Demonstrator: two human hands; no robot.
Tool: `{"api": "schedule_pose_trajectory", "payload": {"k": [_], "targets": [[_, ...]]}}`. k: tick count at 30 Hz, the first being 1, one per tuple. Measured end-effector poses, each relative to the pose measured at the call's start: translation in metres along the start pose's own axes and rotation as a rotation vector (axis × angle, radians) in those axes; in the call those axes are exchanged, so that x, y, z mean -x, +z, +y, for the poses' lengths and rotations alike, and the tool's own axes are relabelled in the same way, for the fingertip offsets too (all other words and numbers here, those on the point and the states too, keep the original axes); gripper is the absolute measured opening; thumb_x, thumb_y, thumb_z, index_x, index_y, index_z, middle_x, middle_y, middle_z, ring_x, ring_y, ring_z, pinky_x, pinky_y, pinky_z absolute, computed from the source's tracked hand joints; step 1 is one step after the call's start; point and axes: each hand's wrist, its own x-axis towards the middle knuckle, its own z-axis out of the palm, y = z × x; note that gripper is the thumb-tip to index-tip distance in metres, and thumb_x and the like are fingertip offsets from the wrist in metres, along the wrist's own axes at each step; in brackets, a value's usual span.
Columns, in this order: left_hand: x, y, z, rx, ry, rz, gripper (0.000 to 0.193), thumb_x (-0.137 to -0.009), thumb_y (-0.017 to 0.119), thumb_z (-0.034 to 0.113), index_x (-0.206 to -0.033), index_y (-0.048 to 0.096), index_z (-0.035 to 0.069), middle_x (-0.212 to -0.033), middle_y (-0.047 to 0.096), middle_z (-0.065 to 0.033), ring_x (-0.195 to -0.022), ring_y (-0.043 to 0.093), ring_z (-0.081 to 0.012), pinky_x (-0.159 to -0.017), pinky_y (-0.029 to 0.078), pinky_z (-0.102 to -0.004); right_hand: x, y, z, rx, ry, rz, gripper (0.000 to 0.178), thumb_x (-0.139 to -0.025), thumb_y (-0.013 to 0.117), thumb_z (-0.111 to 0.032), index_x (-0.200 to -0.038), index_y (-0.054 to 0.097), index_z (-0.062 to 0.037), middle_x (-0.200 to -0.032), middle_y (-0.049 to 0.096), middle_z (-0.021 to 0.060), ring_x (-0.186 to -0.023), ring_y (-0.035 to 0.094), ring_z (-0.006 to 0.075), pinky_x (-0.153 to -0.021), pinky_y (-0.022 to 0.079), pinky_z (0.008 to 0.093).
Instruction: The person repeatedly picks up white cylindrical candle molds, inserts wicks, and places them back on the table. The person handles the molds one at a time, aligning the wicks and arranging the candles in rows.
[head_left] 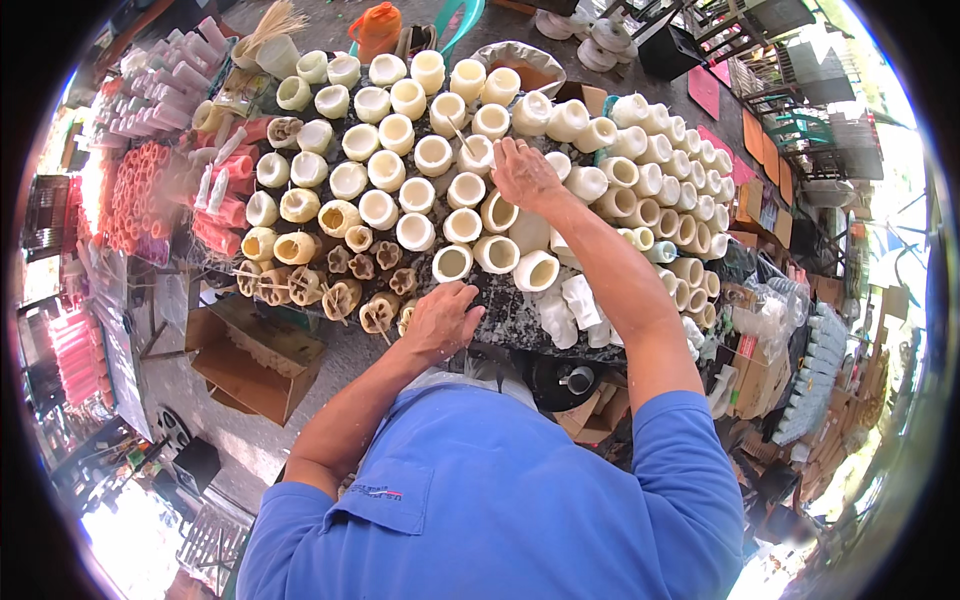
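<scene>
Many cream-coloured, thick-walled round cups with hollow tops stand in rows on a dark, speckled table (500, 312). My right hand (527, 174) reaches over them, its fingers bent down and close together at the right side of one cup (477, 156). What those fingertips hold, if anything, is hidden under the hand. A thin stick (460, 136) leans at that same cup. Close to the table's front edge rests my left hand (445, 322), holding nothing, with thumb and fingers apart. Just beyond it stands a cup (452, 264) with a greenish inside.
Smaller brown, flower-shaped pieces (379, 312) sit at the front left, some with sticks. Pink cylinders (150, 195) are piled farther left. White crumpled pieces (557, 318) lie at the front edge. An open cardboard box (255, 360) is below the table; an orange container (377, 30) stands behind.
</scene>
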Motion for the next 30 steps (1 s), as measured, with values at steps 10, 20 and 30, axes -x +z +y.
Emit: {"api": "schedule_pose_trajectory", "payload": {"k": [10, 20, 30], "targets": [[-0.007, -0.012, -0.009, 0.051, 0.014, 0.133, 0.027, -0.097, 0.071, 0.022, -0.114, 0.069, 0.001, -0.106, 0.070, -0.0183, -0.104, 0.068, -0.0397, -0.090, 0.056, -0.0497, -0.003, 0.001, -0.014, -0.467, 0.358, 0.140, 0.050, -0.084, 0.081, -0.023, -0.127, 0.069, 0.0009, -0.113, 0.073, 0.0178, -0.106, 0.072, 0.0355, -0.094, 0.057, 0.0453], [-0.021, -0.020, -0.007, 0.069, 0.035, 0.152, 0.027, -0.097, 0.071, 0.021, -0.115, 0.070, 0.000, -0.107, 0.071, -0.0192, -0.103, 0.069, -0.0394, -0.091, 0.055, -0.0496, -0.022, 0.013, -0.011, -0.579, 0.676, -0.034, 0.039, -0.087, 0.079, -0.026, -0.118, 0.073, -0.0016, -0.107, 0.076, 0.0182, -0.102, 0.073, 0.0374, -0.096, 0.056, 0.0462], [-0.020, -0.024, -0.016, 0.098, -0.042, 0.103, 0.028, -0.096, 0.072, 0.021, -0.115, 0.070, 0.000, -0.107, 0.072, -0.0197, -0.103, 0.069, -0.0400, -0.091, 0.055, -0.0492, -0.019, 0.003, -0.024, -0.451, 0.576, 0.011, 0.038, -0.092, 0.073, -0.021, -0.125, 0.064, -0.0040, -0.108, 0.075, 0.0234, -0.110, 0.069, 0.0433, -0.100, 0.053, 0.0516]]}}
